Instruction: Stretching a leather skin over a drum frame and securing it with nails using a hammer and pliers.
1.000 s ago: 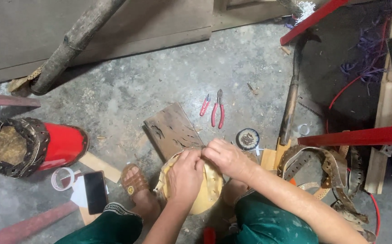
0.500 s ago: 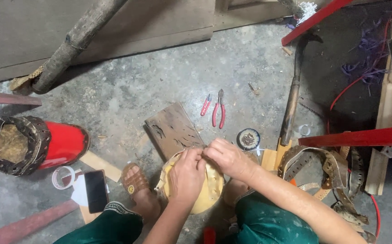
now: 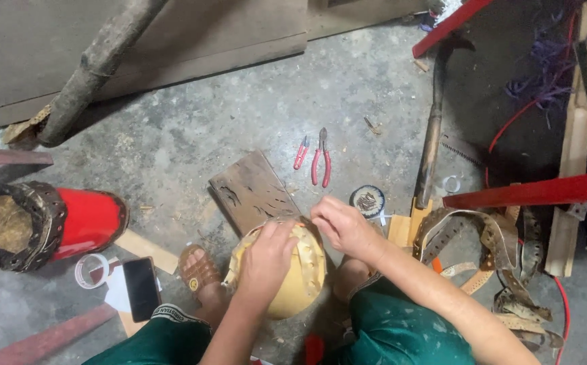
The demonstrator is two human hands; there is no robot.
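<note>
Yellow drum shell (image 3: 293, 284) remains gripped by left hand (image 3: 266, 260); right hand (image 3: 341, 226) fingertips stay pinched at its rim, position unchanged.

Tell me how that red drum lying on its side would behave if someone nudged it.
The red drum lies on its rounded side on the concrete floor, so a sideways push would probably roll it. Its studded dark rim looks stiff and may make the roll bumpy. It appears sturdy rather than fragile; its weight cannot be told.
</note>
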